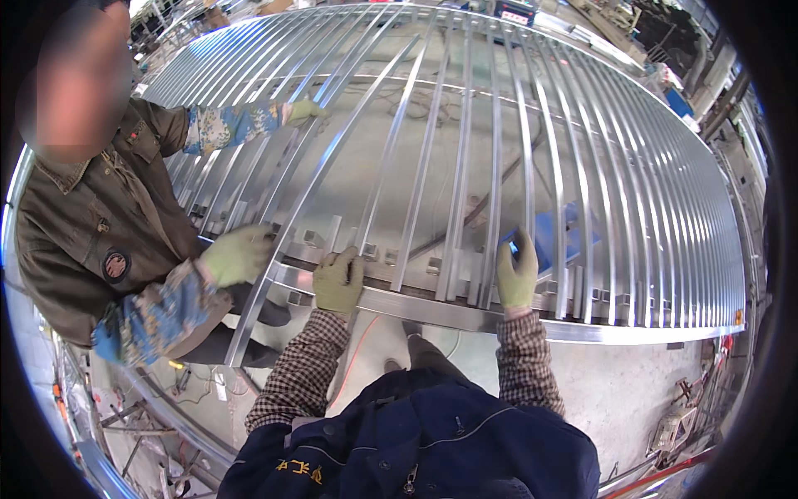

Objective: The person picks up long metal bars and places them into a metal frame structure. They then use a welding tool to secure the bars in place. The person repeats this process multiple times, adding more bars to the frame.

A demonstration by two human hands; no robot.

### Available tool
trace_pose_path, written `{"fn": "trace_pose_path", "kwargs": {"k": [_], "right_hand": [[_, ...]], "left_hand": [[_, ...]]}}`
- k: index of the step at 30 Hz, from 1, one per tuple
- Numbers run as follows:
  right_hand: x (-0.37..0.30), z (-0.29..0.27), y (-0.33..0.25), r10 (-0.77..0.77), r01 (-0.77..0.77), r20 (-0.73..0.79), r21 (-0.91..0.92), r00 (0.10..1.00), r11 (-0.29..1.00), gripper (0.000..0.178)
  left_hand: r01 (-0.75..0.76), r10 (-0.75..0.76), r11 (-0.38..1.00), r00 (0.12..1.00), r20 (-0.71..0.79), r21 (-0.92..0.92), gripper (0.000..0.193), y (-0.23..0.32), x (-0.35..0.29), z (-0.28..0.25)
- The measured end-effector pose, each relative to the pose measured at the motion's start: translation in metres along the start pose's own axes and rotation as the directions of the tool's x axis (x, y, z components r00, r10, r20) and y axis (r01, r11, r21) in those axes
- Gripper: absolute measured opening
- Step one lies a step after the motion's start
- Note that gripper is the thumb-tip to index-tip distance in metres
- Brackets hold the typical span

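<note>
Both my hands wear pale yellow-green gloves and rest at the near edge of a large metal frame (449,312). My left hand (339,280) has its fingers bent round the near end of a slim silver bar (391,137). Farther right, my right hand (517,270) is curled at the lower end of another silver bar (527,150), thumb and forefinger on either side; its other fingers are partly hidden. Small square metal pieces (435,265) sit along the near rail between my hands.
At the left, a co-worker in a brown jacket reaches over the frame, one gloved hand (241,256) beside a long slanting bar (293,212), the other (306,111) farther up. A blue bin (559,237) shows beneath the bars. Metal stands (141,428) are at lower left.
</note>
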State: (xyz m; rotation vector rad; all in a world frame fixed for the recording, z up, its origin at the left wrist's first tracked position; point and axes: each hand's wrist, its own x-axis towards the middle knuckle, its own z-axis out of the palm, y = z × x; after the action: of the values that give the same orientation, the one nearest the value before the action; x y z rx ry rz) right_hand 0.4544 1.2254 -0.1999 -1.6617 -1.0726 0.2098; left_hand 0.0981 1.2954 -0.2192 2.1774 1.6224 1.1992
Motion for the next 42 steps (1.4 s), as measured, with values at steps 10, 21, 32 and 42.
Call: {"fn": "trace_pose_path", "kwargs": {"k": [10,21,32,42], "right_hand": [[-0.052,-0.151,0.063,0.026,-0.147,-0.255,-0.468,0.967,0.871,0.048],[-0.059,-0.148,0.069,-0.07,-0.004,-0.207,-0.34,0.976,0.941,0.04],[-0.047,-0.254,0.137,-0.166,0.107,-0.208,-0.267,0.964,0.958,0.03],[-0.033,-0.269,0.168,-0.264,0.09,-0.243,-0.553,0.933,0.828,0.032]], "left_hand": [[0.029,-0.031,0.999,0.998,0.062,0.042,0.027,0.002,0.001,-0.001],[0.128,-0.128,0.991,0.992,0.009,-0.04,0.031,0.02,-0.009,0.018],[0.082,-0.079,0.991,0.996,0.027,-0.102,0.027,0.14,-0.068,0.106],[0.023,-0.022,1.0,0.999,0.03,-0.02,0.023,0.139,-0.062,0.109]]}}
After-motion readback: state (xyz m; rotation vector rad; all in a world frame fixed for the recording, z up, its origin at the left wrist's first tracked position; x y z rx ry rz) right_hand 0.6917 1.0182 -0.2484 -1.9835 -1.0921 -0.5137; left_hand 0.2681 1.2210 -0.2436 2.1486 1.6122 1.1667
